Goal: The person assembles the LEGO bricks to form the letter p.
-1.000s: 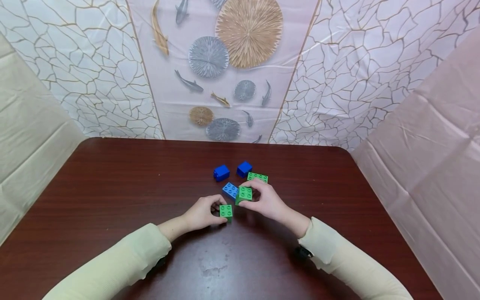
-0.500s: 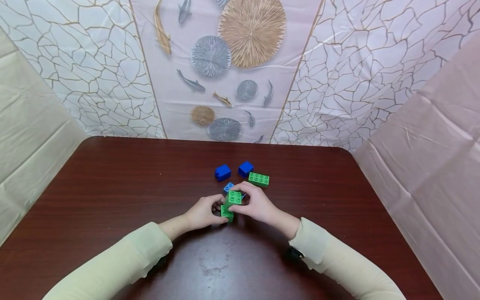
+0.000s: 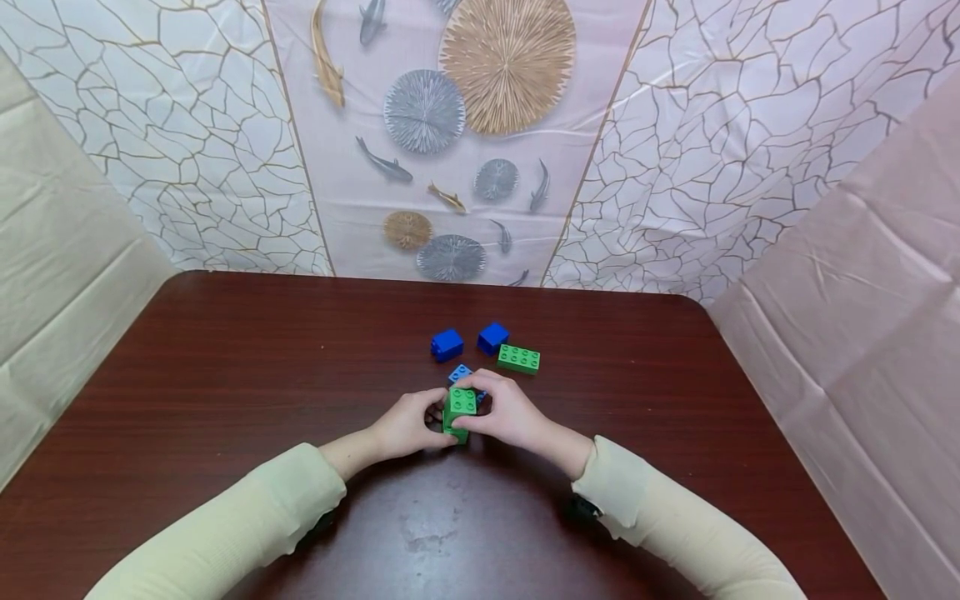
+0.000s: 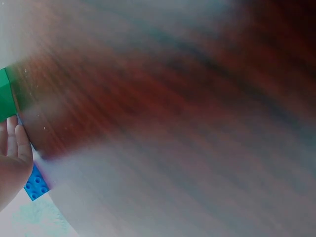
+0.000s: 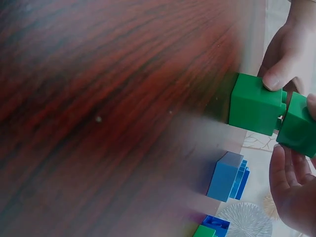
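My left hand [image 3: 408,425] grips the lower green building brick [image 3: 459,436] with its thumb on the near side, on the table. Above it, my right hand [image 3: 510,412] pinches a second green brick [image 3: 462,400] between thumb and fingers. In the right wrist view the lower brick [image 5: 254,104] and upper brick [image 5: 298,123] line up, with a narrow gap and some studs showing between them; the upper one looks slightly tilted. Just behind the right fingers lies a light blue brick [image 3: 460,372], partly hidden. A strip of green brick [image 4: 6,95] shows at the left wrist view's edge.
Two dark blue bricks, one on the left [image 3: 447,344] and one on the right [image 3: 492,337], lie farther back. A flat green brick [image 3: 519,358] sits in front of the right one. A patterned cloth wall [image 3: 442,225] stands behind the brown table [image 3: 262,350].
My right hand has moved left and brought its green brick from above the light blue brick to over the one in my left hand, then lower. The left hand has barely moved.
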Available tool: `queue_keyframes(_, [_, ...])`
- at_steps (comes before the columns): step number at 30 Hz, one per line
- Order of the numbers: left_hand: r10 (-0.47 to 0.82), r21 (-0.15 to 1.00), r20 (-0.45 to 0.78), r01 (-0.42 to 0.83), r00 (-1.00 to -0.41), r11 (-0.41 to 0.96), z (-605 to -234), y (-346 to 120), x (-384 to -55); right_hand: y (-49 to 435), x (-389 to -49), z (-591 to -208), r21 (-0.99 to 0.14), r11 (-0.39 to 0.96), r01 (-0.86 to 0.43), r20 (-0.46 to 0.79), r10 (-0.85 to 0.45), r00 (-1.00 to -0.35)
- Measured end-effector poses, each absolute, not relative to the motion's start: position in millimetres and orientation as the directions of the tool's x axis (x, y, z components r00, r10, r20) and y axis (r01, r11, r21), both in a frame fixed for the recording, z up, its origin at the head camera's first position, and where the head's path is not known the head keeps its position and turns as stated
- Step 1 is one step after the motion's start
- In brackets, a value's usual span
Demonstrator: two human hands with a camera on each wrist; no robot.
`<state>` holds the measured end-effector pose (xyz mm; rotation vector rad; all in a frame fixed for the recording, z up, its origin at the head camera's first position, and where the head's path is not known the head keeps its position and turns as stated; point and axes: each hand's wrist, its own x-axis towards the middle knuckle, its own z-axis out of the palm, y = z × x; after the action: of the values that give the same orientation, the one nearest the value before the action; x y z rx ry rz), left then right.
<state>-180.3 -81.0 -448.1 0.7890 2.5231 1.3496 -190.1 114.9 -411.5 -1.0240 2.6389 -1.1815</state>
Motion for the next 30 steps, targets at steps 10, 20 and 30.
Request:
queue_keyframes(10, [0.525,0.805,0.108,0.385,-0.844,0.452,-446.7,-79.6,-179.5,112.7,-191.3,-413.6,-0.675,0.493,-0.548,0.185,-0.606,-0.774])
queue_keyframes(20, [0.531,0.801,0.106,0.388,-0.841,0.455,-446.9,-80.0,-179.7,113.8,-192.0,-414.6,-0.660,0.487,-0.572,0.196,-0.624,-0.757])
queue_keyframes(30, [0.548,0.795,0.064,0.375,-0.834,0.477,-446.4,-82.7,-182.3,114.4,-190.8,-412.9,-0.659,0.508,-0.556,0.141,-0.641,-0.754])
